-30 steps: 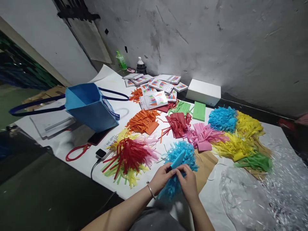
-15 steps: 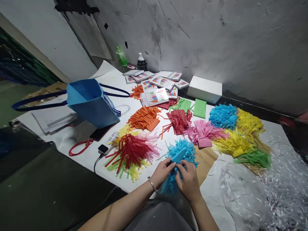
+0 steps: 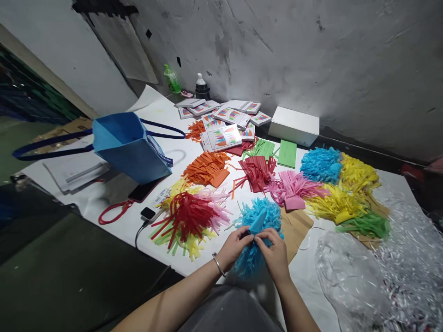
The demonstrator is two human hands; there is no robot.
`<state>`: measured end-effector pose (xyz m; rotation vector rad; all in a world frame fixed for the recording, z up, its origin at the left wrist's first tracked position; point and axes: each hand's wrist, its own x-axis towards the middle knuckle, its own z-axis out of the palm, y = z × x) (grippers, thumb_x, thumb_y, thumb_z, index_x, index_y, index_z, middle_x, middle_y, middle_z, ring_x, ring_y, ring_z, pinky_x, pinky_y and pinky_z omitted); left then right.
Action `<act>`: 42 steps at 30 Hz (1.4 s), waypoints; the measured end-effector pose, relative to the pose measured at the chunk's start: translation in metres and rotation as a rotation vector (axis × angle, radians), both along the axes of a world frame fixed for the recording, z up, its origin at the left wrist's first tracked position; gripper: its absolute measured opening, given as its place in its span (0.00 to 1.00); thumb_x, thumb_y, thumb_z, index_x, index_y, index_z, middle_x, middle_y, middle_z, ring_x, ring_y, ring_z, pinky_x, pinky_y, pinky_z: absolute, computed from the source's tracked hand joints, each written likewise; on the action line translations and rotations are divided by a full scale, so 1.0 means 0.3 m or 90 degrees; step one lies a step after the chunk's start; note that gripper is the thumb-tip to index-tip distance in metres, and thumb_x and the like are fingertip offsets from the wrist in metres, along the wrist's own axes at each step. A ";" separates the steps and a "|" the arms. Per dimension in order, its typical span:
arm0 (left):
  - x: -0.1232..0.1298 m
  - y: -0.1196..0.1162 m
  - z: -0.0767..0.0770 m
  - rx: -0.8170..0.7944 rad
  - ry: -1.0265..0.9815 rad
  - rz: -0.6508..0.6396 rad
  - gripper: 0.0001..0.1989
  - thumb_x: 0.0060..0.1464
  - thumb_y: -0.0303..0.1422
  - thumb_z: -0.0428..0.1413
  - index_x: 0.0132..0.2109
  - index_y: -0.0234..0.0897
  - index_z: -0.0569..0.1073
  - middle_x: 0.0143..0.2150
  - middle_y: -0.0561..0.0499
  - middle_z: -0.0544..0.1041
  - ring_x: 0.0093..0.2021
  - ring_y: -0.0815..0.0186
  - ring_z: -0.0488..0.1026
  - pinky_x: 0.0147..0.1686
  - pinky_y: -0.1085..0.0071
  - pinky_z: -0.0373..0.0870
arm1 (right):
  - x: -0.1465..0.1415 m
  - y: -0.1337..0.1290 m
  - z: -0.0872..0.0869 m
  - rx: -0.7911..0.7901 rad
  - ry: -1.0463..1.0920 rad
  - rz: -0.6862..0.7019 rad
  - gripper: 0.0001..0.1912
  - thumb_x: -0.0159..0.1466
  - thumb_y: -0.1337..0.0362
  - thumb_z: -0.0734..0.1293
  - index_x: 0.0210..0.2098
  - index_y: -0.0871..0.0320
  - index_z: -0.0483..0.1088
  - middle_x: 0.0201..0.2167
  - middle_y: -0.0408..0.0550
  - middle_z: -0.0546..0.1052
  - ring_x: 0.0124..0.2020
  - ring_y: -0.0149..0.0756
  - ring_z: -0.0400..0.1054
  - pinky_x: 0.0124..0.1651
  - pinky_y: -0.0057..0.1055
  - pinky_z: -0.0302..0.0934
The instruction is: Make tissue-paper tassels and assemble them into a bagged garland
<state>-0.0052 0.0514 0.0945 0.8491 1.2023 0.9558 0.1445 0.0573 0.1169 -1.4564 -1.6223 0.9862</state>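
Observation:
My left hand [image 3: 235, 246], with a silver bracelet on its wrist, pinches the lower end of a flat folded strip of blue tissue paper [image 3: 257, 223]. Close beside it, my right hand [image 3: 275, 253] has its thumb and fingertips closed on the same blue paper, the two thumbs nearly meeting. Blue tissue-paper fringe [image 3: 268, 210] fans out beyond the hands, and more of it hangs below, toward my lap. The fingers cover the part being gripped. Brown paper [image 3: 297, 228] lies just right of the fringe.
Red fringe [image 3: 188, 216] over yellow and pink lies left. Orange [image 3: 206, 168], dark red [image 3: 258, 173] and pink bundles [image 3: 294, 186] lie beyond. A blue bag [image 3: 133, 150] stands at the left, printed packets [image 3: 221, 138] and a white box [image 3: 294, 127] at the back, clear plastic [image 3: 349, 281] at the right.
The flat blue strip has turned more upright and narrowed in view. My right fingers have drawn nearer to my left thumb. The camera view has shifted slightly.

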 end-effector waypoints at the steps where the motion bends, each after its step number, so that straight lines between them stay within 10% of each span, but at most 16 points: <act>1: -0.001 0.000 0.000 0.002 -0.007 -0.003 0.21 0.47 0.41 0.60 0.47 0.36 0.76 0.38 0.49 0.77 0.39 0.61 0.69 0.40 0.68 0.65 | -0.001 0.006 0.002 -0.017 0.028 -0.005 0.11 0.60 0.57 0.67 0.27 0.56 0.73 0.32 0.45 0.73 0.38 0.38 0.68 0.43 0.32 0.60; 11: -0.002 0.000 0.014 0.066 0.043 -0.014 0.17 0.53 0.45 0.56 0.40 0.35 0.75 0.34 0.51 0.73 0.35 0.65 0.67 0.36 0.70 0.64 | 0.012 0.018 -0.006 -0.060 0.068 0.010 0.12 0.59 0.55 0.67 0.28 0.58 0.69 0.27 0.43 0.72 0.32 0.35 0.66 0.37 0.29 0.60; 22: -0.002 -0.006 0.024 0.360 0.408 -0.121 0.11 0.63 0.31 0.44 0.41 0.36 0.72 0.39 0.47 0.74 0.41 0.63 0.71 0.44 0.66 0.69 | -0.008 0.005 -0.003 0.337 -0.375 0.103 0.16 0.65 0.69 0.59 0.53 0.61 0.67 0.47 0.56 0.75 0.50 0.44 0.67 0.56 0.46 0.53; 30: -0.051 0.002 0.017 0.508 0.542 -0.177 0.19 0.60 0.27 0.49 0.58 0.38 0.66 0.52 0.42 0.70 0.50 0.60 0.70 0.48 0.64 0.71 | 0.025 0.036 -0.004 0.056 -0.206 0.046 0.15 0.66 0.64 0.58 0.40 0.58 0.76 0.37 0.51 0.80 0.38 0.40 0.74 0.41 0.32 0.63; 34: -0.056 0.003 0.012 0.600 0.582 -0.131 0.14 0.61 0.28 0.48 0.51 0.41 0.72 0.47 0.44 0.73 0.46 0.62 0.71 0.43 0.65 0.72 | 0.031 0.046 -0.004 -0.099 0.017 -0.067 0.11 0.59 0.58 0.66 0.33 0.57 0.77 0.31 0.47 0.80 0.32 0.39 0.72 0.37 0.30 0.62; 42: -0.134 0.018 0.057 0.529 0.483 -0.061 0.08 0.60 0.28 0.49 0.42 0.38 0.73 0.36 0.47 0.77 0.39 0.62 0.72 0.41 0.65 0.69 | 0.165 0.084 -0.182 -0.218 0.385 -0.409 0.18 0.50 0.50 0.68 0.32 0.59 0.71 0.25 0.41 0.77 0.27 0.33 0.71 0.28 0.28 0.65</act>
